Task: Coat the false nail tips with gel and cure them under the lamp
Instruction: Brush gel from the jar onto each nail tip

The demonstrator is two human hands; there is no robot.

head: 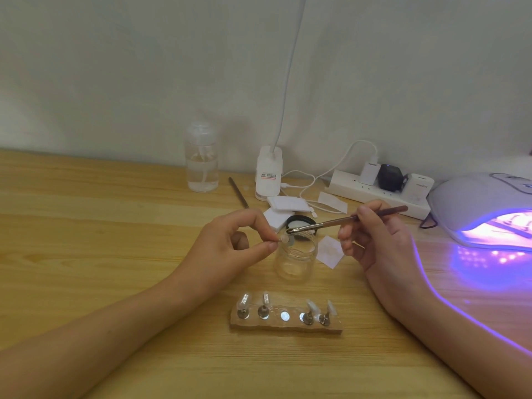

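The left hand (230,246) pinches a false nail tip (285,240) over the jar (290,263); the right hand (374,243) grips a brush (331,224), bristles just above that tip (curing lamp (472,203) glows purple at right). Lettering on the white charger (417,187) too blurred to read

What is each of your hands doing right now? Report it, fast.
Left hand: closed, pinching a nail tip.
Right hand: closed, holding the brush.
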